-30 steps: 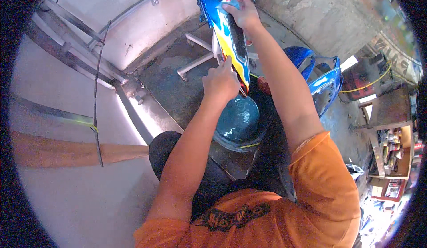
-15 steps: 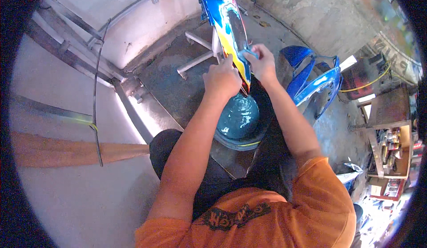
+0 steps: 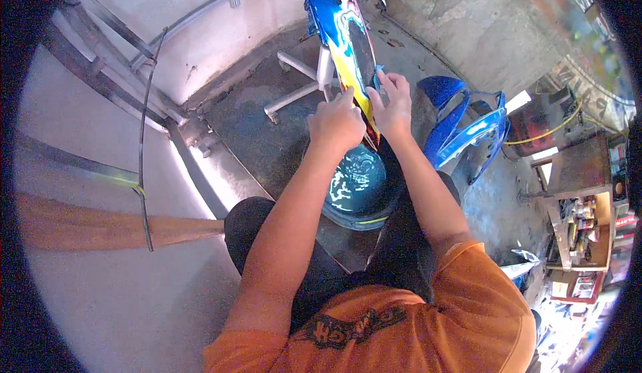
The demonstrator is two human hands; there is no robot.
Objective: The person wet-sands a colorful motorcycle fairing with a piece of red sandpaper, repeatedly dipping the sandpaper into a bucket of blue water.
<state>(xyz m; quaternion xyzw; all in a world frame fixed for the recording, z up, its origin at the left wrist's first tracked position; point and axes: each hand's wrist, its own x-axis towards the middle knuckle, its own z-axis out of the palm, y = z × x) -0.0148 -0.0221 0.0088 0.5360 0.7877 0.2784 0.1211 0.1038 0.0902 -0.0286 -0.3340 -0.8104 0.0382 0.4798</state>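
Observation:
A long, tapered, painted body panel [image 3: 342, 38] in blue, yellow and red slants down in front of me, with a dark patch along its right side. My left hand [image 3: 336, 124] is closed round its narrow lower end. My right hand [image 3: 392, 109] presses a small blue piece [image 3: 378, 73], thin like a cloth or sandpaper, against the panel's right edge; the fingers partly hide it. Below the panel's tip, between my legs, stands a dark round basin [image 3: 364, 225] with rippling water [image 3: 354, 185] in it.
Behind the panel is a pale metal stand [image 3: 297, 99] with splayed legs. A blue fairing [image 3: 461, 129] rests on the floor to the right. Farther right stands a wooden cabinet [image 3: 588, 206] with small items. Metal rails [image 3: 100, 72] run along the left wall.
My right hand has shifted slightly down, and its fingers have straightened upward along the panel's right edge. The left hand stays on the lower end. The water's ripples differ.

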